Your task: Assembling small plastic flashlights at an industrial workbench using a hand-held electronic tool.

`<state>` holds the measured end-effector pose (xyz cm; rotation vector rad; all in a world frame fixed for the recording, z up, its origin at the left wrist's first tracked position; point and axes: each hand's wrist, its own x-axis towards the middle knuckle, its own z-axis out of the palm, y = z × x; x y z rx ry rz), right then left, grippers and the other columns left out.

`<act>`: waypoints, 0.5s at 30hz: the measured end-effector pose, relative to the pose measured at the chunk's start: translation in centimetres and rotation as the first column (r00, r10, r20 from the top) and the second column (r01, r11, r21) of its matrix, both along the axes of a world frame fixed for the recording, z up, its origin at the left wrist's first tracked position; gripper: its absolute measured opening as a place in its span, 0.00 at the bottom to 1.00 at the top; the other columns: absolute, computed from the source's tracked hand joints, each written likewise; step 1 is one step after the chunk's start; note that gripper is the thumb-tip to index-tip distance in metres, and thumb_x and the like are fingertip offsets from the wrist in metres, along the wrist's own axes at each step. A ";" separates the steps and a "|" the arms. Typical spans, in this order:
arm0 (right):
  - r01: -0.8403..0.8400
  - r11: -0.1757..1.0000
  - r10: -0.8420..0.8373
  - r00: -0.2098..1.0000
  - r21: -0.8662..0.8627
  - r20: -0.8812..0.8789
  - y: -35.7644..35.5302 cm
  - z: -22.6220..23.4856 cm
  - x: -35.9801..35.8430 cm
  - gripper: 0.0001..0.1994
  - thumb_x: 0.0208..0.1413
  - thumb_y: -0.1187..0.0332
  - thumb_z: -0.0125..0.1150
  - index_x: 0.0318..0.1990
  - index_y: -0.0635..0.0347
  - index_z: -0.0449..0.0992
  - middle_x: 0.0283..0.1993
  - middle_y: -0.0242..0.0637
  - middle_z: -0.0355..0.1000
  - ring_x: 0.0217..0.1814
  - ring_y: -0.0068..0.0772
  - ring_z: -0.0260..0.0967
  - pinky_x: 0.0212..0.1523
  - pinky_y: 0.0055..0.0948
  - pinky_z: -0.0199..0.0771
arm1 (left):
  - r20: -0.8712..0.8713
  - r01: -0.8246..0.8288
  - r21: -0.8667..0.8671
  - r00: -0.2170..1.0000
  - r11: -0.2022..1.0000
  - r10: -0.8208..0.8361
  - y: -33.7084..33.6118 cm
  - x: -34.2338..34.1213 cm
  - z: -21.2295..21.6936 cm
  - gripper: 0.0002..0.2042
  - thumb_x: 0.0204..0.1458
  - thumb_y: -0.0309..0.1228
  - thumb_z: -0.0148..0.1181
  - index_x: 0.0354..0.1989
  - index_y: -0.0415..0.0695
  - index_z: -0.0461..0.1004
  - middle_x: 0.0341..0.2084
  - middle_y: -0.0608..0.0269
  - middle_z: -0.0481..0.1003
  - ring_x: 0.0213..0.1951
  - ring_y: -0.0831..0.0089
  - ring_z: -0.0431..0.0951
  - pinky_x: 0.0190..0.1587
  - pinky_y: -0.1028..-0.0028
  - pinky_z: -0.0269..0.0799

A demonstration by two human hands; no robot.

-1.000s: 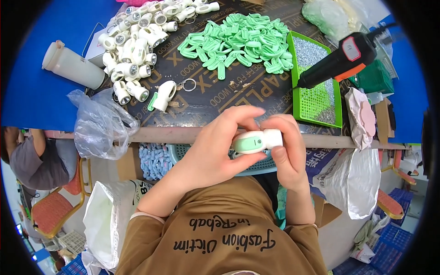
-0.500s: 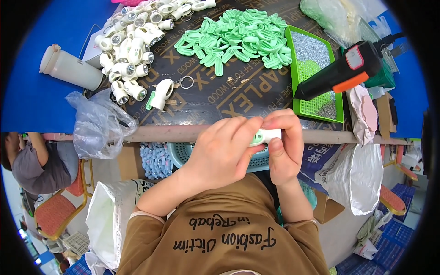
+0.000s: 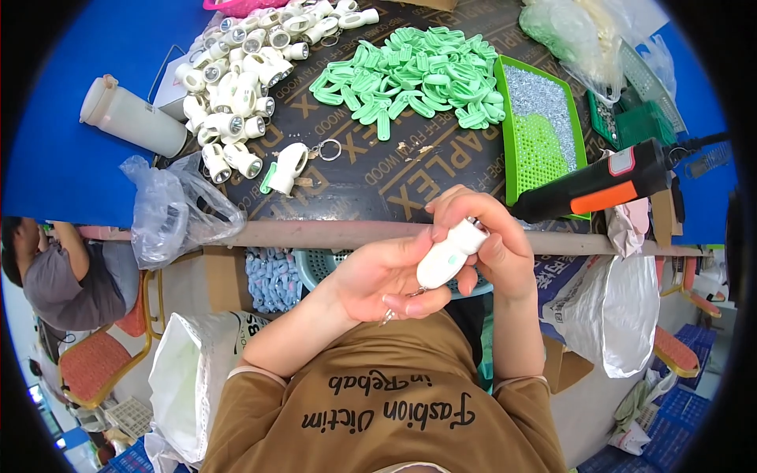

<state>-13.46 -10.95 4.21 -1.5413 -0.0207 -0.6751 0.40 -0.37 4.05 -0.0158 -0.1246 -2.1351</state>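
Note:
A white keychain flashlight (image 3: pixel 446 258) with a small green button is held between my two hands, above my lap in front of the table edge. My left hand (image 3: pixel 385 274) grips its tail end, and a bit of metal chain hangs by those fingers. Around the lamp end, my right hand (image 3: pixel 498 246) has its thumb and fingers closed. On the table lies another white flashlight (image 3: pixel 290 165) with a key ring, a green piece (image 3: pixel 268 178) sticking out beside it. Farther back is a heap of green plastic parts (image 3: pixel 414 75), left of which white flashlights (image 3: pixel 229 106) are piled.
A black-and-orange electric screwdriver (image 3: pixel 603 185) lies across a green tray (image 3: pixel 511 142) of small silvery pieces. At the left are a white bottle (image 3: pixel 130 118) and a clear plastic bag (image 3: pixel 177 209). A blue-green basket (image 3: pixel 309 272) sits under the table edge. Another person (image 3: pixel 75 272) is at far left.
The flashlight has been turned so its lamp end points up and its side button shows. My left hand has opened out lower, palm upward. The screwdriver appears lower and farther right.

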 end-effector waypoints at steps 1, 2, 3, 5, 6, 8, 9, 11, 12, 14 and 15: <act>-0.024 0.997 0.024 1.000 0.075 0.000 0.1 -0.1 0.0 0.25 0.58 0.49 0.42 0.46 0.66 0.66 0.40 0.37 0.64 0.44 0.29 0.60 0.45 0.27 0.59 | 0.001 0.002 -0.001 1.000 1.000 -0.002 0.1 0.0 0.1 0.20 0.59 0.41 0.40 0.50 0.34 0.60 0.33 0.53 0.69 0.20 0.79 0.65 0.13 0.86 0.53; -0.022 0.997 0.022 1.000 0.075 0.001 0.2 -0.3 0.1 0.25 0.58 0.49 0.42 0.46 0.66 0.66 0.40 0.37 0.64 0.44 0.29 0.60 0.45 0.27 0.59 | 0.142 -0.039 -0.026 0.989 0.999 0.042 0.3 0.0 0.1 0.21 0.58 0.40 0.44 0.50 0.33 0.58 0.32 0.54 0.68 0.19 0.80 0.65 0.14 0.86 0.54; -0.008 0.998 0.009 1.000 0.062 -0.009 0.4 -0.5 0.1 0.24 0.59 0.49 0.41 0.45 0.65 0.66 0.40 0.36 0.63 0.43 0.27 0.59 0.44 0.25 0.59 | 0.279 -0.076 -0.056 0.956 0.996 0.089 0.4 0.0 0.1 0.23 0.56 0.40 0.49 0.50 0.32 0.57 0.32 0.54 0.66 0.19 0.81 0.65 0.15 0.86 0.55; 0.000 0.999 0.001 1.000 0.052 -0.020 0.8 -0.4 0.3 0.23 0.59 0.50 0.41 0.43 0.65 0.65 0.39 0.35 0.62 0.42 0.26 0.59 0.44 0.24 0.58 | 0.310 -0.095 -0.064 0.944 0.993 0.110 0.5 0.0 0.0 0.19 0.55 0.38 0.51 0.47 0.35 0.59 0.30 0.58 0.66 0.20 0.82 0.65 0.15 0.87 0.53; 0.033 0.996 -0.028 0.998 0.084 -0.052 1.3 -0.2 0.3 0.22 0.60 0.51 0.41 0.43 0.64 0.65 0.38 0.34 0.62 0.41 0.25 0.59 0.43 0.23 0.58 | 0.340 -0.110 -0.075 0.931 0.991 0.130 0.6 0.1 -0.1 0.15 0.54 0.35 0.53 0.43 0.37 0.62 0.29 0.62 0.66 0.21 0.82 0.64 0.15 0.87 0.52; 0.063 0.992 -0.054 0.995 0.113 -0.080 2.0 0.1 0.2 0.21 0.60 0.51 0.40 0.42 0.64 0.65 0.37 0.34 0.61 0.40 0.24 0.58 0.43 0.22 0.58 | 0.400 -0.132 -0.079 0.904 0.988 0.153 0.7 -0.1 0.3 0.14 0.54 0.35 0.53 0.41 0.37 0.62 0.27 0.63 0.65 0.20 0.83 0.64 0.15 0.87 0.52; 0.075 0.988 -0.062 0.993 0.136 -0.098 2.2 0.1 0.1 0.20 0.60 0.52 0.40 0.41 0.63 0.65 0.37 0.33 0.61 0.40 0.23 0.58 0.43 0.22 0.58 | 0.457 -0.149 -0.085 0.873 0.985 0.172 0.8 -0.2 0.5 0.13 0.53 0.35 0.53 0.39 0.38 0.62 0.26 0.65 0.65 0.19 0.84 0.63 0.15 0.87 0.52; 0.091 0.982 -0.072 0.990 0.162 -0.122 2.4 0.0 0.2 0.19 0.60 0.52 0.40 0.40 0.63 0.64 0.36 0.33 0.61 0.39 0.23 0.58 0.43 0.21 0.58 | 0.484 -0.155 -0.093 0.856 0.984 0.181 0.6 -0.3 0.5 0.13 0.53 0.35 0.53 0.39 0.38 0.62 0.25 0.66 0.65 0.18 0.85 0.63 0.14 0.87 0.51; 0.110 0.981 -0.092 0.989 0.158 -0.116 2.4 -0.1 0.3 0.19 0.60 0.53 0.41 0.40 0.63 0.64 0.36 0.33 0.61 0.39 0.23 0.58 0.42 0.21 0.58 | 0.512 -0.160 -0.103 0.837 0.982 0.191 0.6 -0.3 0.5 0.13 0.53 0.34 0.53 0.38 0.38 0.62 0.24 0.67 0.65 0.17 0.85 0.62 0.14 0.87 0.51; 0.124 0.980 -0.107 0.988 0.157 -0.108 2.5 -0.3 0.4 0.19 0.60 0.53 0.41 0.39 0.63 0.64 0.36 0.33 0.61 0.39 0.23 0.58 0.42 0.21 0.58 | 0.507 -0.153 -0.113 0.841 0.982 0.189 0.6 -0.3 0.0 0.17 0.52 0.36 0.55 0.41 0.37 0.62 0.25 0.64 0.65 0.17 0.85 0.62 0.14 0.87 0.51; 0.127 0.981 -0.115 0.989 0.144 -0.091 2.5 -0.3 0.4 0.19 0.60 0.53 0.41 0.39 0.63 0.64 0.36 0.33 0.61 0.38 0.23 0.58 0.41 0.20 0.59 | 0.502 -0.143 -0.127 0.844 0.982 0.188 0.6 -0.2 -0.1 0.20 0.50 0.38 0.57 0.44 0.35 0.62 0.27 0.62 0.66 0.17 0.85 0.62 0.13 0.87 0.51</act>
